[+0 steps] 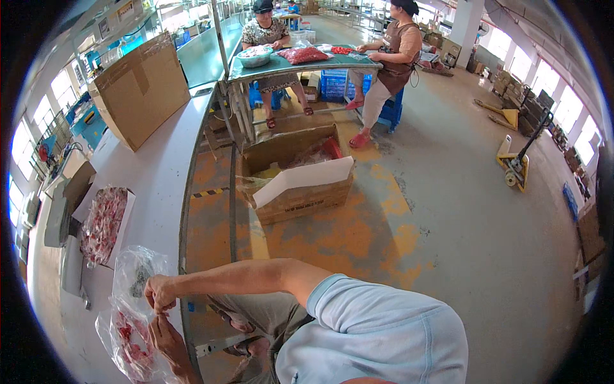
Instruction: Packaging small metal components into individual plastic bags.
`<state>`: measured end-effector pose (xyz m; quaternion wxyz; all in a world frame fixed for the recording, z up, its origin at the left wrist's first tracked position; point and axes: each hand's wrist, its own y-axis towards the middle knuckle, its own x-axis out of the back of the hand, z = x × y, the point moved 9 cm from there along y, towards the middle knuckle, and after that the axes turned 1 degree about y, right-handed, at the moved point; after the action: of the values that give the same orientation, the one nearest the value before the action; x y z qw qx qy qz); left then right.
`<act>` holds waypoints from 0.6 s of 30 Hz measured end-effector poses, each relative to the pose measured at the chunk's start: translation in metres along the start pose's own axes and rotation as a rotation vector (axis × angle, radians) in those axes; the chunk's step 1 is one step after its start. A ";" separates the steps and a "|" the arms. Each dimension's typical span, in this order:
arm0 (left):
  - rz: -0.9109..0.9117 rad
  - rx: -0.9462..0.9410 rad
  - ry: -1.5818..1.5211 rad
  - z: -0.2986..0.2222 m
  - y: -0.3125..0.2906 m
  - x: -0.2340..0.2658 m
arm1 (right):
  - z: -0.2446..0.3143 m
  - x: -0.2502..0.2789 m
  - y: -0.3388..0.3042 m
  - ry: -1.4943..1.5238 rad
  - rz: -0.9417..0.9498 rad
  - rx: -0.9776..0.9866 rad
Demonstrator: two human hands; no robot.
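Clear plastic bag (131, 301) with small red things inside, lying on the white table (160, 173) at about seven o'clock in the view. Held up by its top edge, likely to keep the mouth open. Right hand (160, 293) pinched shut on the bag's top. Left hand (165, 338) just below, at six o'clock from the right one, fingers curled on the bag too; hard to tell how tight, so near the rim. Open box of red and white packets (102, 224) at eleven o'clock from the bag. Big cardboard box (142, 89) further up the table. Open carton (297, 176) on the floor at two o'clock.
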<state>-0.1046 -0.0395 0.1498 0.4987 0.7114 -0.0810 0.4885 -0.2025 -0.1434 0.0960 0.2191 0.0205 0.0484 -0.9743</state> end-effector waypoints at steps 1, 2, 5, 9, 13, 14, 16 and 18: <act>-0.002 0.020 0.011 0.003 -0.001 -0.002 | 0.001 -0.001 -0.002 0.001 0.001 -0.003; -0.004 0.042 0.023 0.006 -0.002 -0.003 | 0.002 0.000 -0.002 -0.017 -0.004 -0.018; -0.022 0.059 0.003 0.001 0.004 -0.001 | -0.001 0.008 -0.003 -0.068 -0.008 -0.027; 0.024 0.072 -0.036 0.003 0.006 -0.012 | 0.010 0.014 0.001 -0.546 -0.144 0.300; 0.147 0.162 -0.065 0.012 0.001 -0.020 | 0.016 0.001 -0.003 -0.910 -0.282 0.383; 0.168 0.189 -0.082 0.015 0.000 -0.023 | 0.015 -0.002 -0.001 -0.936 -0.249 0.359; 0.177 0.196 -0.060 0.017 0.001 -0.026 | 0.011 0.000 -0.002 -0.960 -0.221 0.327; 0.190 0.202 -0.041 0.016 0.005 -0.032 | 0.009 0.008 -0.005 -0.939 -0.237 0.330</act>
<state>-0.1140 -0.0664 0.1278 0.3742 0.7570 -0.1084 0.5246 -0.2117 -0.1429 0.1045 0.0990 -0.3906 -0.2078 -0.8913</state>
